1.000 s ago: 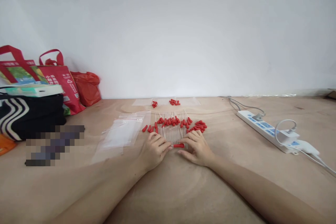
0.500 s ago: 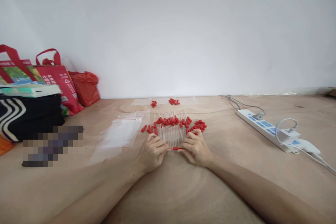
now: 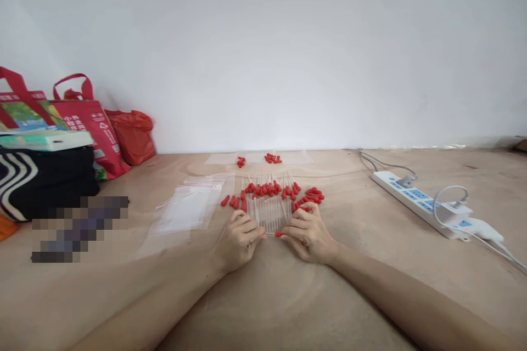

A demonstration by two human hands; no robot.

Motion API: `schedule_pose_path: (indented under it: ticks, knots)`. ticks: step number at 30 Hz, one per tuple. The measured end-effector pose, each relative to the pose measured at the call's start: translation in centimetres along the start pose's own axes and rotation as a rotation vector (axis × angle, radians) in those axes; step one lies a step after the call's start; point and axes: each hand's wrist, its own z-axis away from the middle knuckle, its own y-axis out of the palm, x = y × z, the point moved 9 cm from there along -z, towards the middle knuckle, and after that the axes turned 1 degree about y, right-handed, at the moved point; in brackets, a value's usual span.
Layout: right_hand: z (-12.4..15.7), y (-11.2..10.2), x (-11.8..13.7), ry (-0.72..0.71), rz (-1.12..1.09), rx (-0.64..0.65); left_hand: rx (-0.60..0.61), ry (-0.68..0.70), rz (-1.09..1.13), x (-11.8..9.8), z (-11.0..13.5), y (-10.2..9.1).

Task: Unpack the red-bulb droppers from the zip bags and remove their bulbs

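Head view: before you, a clear tube [image 3: 270, 235] and a red bulb [image 3: 279, 234] meet end to end.
Your left hand [image 3: 241, 238] pinches the tube, your right hand [image 3: 309, 235] the bulb, probably for alignment; the tube row [image 3: 269, 213] lies just beyond, on the counter [image 3: 284, 307].

Large white Chinese characters are being carried in two columns on the red carrier bag [image 3: 88, 137] at the left — "小" is being shown at the head of one and "外" at the head of the other, while the characters below are being blurred. Beside them, a triangular recycling-type sign [image 3: 102, 125] is being displayed in white outline, with a small square code [image 3: 116, 148] being borne lower down. On the picture-printed tote bag [image 3: 24, 115], pale lettering is being lost to blur. Blue markings are being borne by the white power strip [image 3: 401, 193] — too small to be read.
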Motion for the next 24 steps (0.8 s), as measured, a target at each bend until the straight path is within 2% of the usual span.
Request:
schedule_pose_path:
  ticks: [5,7,11,14,18,24]
  knots:
    - [0.6,-0.7,-1.2,0.042,0.012,-0.01,-0.032,-0.017,0.014,0.4,0.3,-0.6]
    - [1.0,-1.6,-2.9,0.13,0.04,-0.055,-0.063,-0.093,-0.002,1.5,0.7,-1.0]
    - [2.1,-3.4,-6.4,0.332,0.074,-0.188,-0.108,-0.327,-0.015,4.5,1.6,-1.2]
    - [2.4,-3.7,-7.9,0.44,0.074,-0.233,-0.092,-0.432,-0.033,6.0,2.0,-0.4]
    - [2.5,-3.2,-9.2,0.556,0.088,-0.234,-0.039,-0.481,-0.05,7.3,2.0,1.0]
    - [3.4,-2.9,-11.4,0.74,0.12,-0.272,0.004,-0.553,0.05,8.0,1.8,2.0]
